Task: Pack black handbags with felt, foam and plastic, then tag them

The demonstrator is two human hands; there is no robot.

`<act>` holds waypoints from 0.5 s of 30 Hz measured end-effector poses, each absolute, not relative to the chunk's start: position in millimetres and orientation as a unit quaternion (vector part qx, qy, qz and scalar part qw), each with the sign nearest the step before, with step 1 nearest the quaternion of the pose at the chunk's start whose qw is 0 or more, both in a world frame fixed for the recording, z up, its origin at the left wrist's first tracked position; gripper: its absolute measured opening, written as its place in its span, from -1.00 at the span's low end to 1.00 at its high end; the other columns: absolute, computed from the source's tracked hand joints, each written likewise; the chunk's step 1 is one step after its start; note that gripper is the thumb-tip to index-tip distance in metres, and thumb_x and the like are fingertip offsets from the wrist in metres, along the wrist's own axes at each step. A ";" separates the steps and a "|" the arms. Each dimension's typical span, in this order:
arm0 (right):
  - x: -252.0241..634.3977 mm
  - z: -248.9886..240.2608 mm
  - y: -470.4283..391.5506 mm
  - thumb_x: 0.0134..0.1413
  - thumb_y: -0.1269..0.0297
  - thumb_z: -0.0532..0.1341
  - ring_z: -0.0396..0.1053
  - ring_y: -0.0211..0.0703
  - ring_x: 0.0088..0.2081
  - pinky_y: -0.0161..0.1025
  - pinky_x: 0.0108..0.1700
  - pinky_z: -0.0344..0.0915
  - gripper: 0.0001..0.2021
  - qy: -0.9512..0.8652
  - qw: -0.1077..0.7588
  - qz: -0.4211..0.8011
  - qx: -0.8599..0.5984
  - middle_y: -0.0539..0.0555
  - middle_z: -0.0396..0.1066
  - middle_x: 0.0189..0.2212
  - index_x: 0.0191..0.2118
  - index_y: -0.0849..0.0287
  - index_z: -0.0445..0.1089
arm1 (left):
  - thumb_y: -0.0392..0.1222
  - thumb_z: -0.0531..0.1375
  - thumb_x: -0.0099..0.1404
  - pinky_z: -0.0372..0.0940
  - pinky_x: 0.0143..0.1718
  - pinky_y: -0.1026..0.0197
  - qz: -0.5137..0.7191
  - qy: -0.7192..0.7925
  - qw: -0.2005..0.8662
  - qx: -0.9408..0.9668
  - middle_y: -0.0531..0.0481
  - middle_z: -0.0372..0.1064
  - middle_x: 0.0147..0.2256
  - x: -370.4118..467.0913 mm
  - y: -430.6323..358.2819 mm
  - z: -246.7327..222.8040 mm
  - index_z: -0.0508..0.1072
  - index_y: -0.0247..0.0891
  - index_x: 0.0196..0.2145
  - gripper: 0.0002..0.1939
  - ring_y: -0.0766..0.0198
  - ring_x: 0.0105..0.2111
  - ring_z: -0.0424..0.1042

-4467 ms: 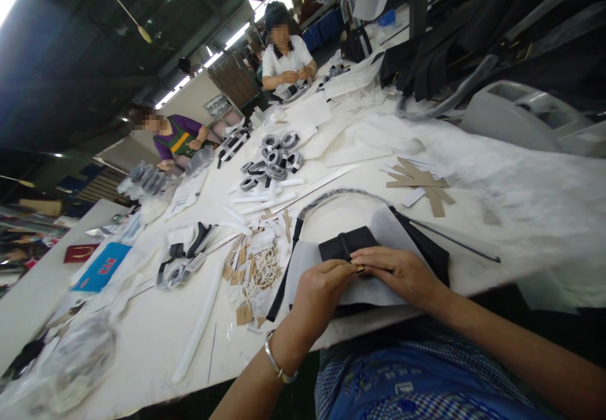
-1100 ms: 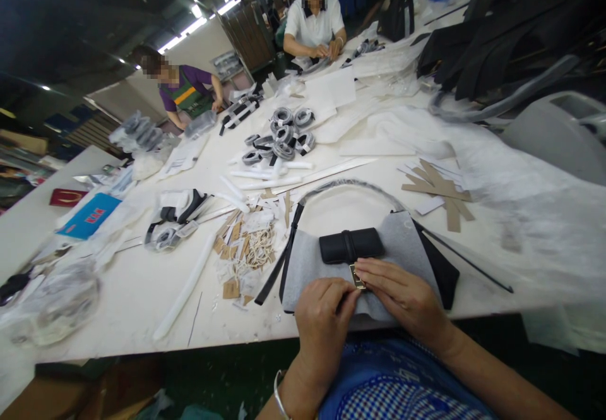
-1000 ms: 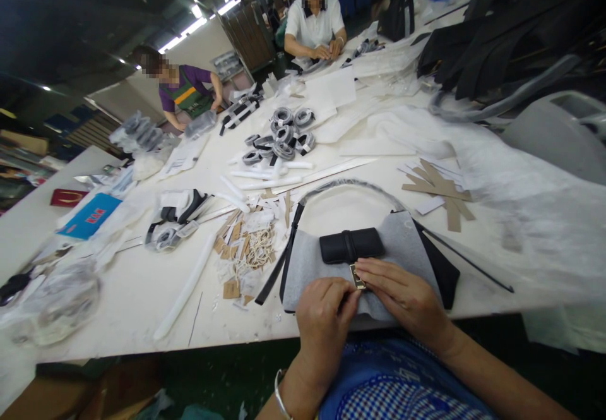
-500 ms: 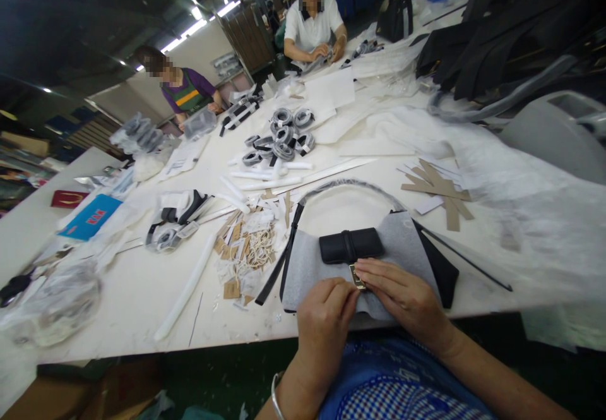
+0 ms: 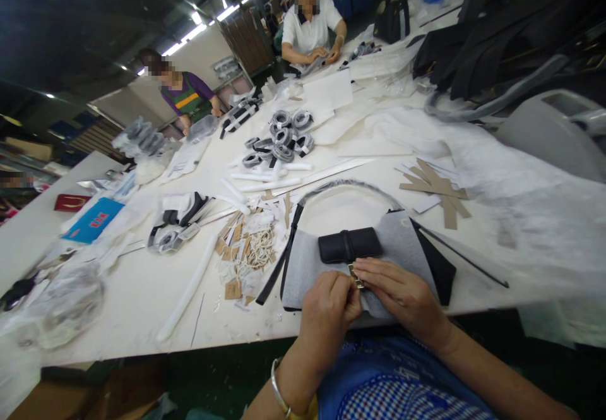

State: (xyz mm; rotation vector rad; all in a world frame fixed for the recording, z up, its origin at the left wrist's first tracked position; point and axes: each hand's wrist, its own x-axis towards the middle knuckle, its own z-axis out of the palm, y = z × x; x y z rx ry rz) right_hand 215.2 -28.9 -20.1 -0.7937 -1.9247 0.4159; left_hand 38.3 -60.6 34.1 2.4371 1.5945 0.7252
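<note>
A handbag (image 5: 303, 262) lies on the table in front of me, its front under a grey cloth-like cover. Across the middle sits a small black flap (image 5: 349, 245) with a strap, and below it a gold metal clasp (image 5: 355, 276). My left hand (image 5: 329, 303) is closed, thumb and fingers pinching the clasp's lower left side. My right hand (image 5: 402, 294) holds the clasp's right side with straight fingers laid together; its thumb is mostly hidden. A plastic-wrapped handle (image 5: 350, 183) arches behind the bag, and a black strap (image 5: 279, 262) hangs at its left.
Tags with strings (image 5: 258, 243) lie left of the bag, cardboard strips (image 5: 438, 186) to its right. Coiled wrapped straps (image 5: 283, 136), white tubes (image 5: 187, 290) and a blue box (image 5: 93, 220) are farther off. Two co-workers (image 5: 312, 31) work across the table (image 5: 241, 331).
My left hand has turned slightly at the clasp, and the clasp now looks more tilted. The right hand stays almost in place. The whole view has shifted a little.
</note>
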 end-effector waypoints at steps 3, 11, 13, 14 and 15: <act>214.6 -21.2 -29.1 0.28 0.48 0.16 0.48 -0.11 0.03 -0.09 0.12 0.46 -0.70 -0.791 0.485 0.176 -0.329 0.09 0.53 -0.02 0.06 0.11 0.47 | -0.45 0.11 0.27 0.28 -0.35 0.25 0.246 0.524 0.067 0.813 0.03 0.33 -0.44 39.0 -61.6 32.2 0.33 -0.21 -0.38 -0.83 0.25 -0.40 0.37; 214.4 -21.1 -30.2 0.28 0.48 0.17 0.49 -0.11 0.01 -0.12 0.10 0.47 -0.73 -0.787 0.481 0.176 -0.343 0.11 0.54 -0.04 0.02 0.16 0.48 | -0.42 0.12 0.25 0.36 -0.27 0.26 0.318 0.521 0.193 0.768 0.02 0.42 -0.39 36.9 -70.7 41.7 0.35 -0.21 -0.37 -0.87 0.27 -0.34 0.45; 214.1 -20.7 -30.0 0.28 0.48 0.18 0.50 -0.11 0.00 -0.13 0.10 0.47 -0.74 -0.787 0.479 0.174 -0.347 0.11 0.55 -0.05 0.01 0.16 0.49 | -0.39 0.12 0.30 0.40 -0.25 0.28 0.364 0.538 0.274 0.709 0.02 0.47 -0.33 32.3 -73.4 49.4 0.37 -0.21 -0.34 -0.88 0.31 -0.33 0.51; 213.9 -20.5 -29.8 0.28 0.48 0.18 0.50 -0.12 0.00 -0.13 0.10 0.47 -0.75 -0.788 0.477 0.173 -0.350 0.11 0.55 -0.05 0.01 0.17 0.49 | -0.37 0.13 0.32 0.42 -0.27 0.30 0.384 0.548 0.312 0.675 0.02 0.48 -0.32 29.6 -74.8 53.0 0.38 -0.21 -0.33 -0.90 0.32 -0.35 0.53; 213.5 -20.4 -29.5 0.28 0.48 0.18 0.50 -0.12 0.00 -0.13 0.10 0.47 -0.75 -0.788 0.475 0.172 -0.351 0.11 0.55 -0.05 0.01 0.17 0.49 | -0.35 0.14 0.34 0.43 -0.29 0.32 0.401 0.555 0.346 0.641 0.03 0.50 -0.32 26.8 -76.3 56.0 0.38 -0.22 -0.33 -0.91 0.33 -0.38 0.54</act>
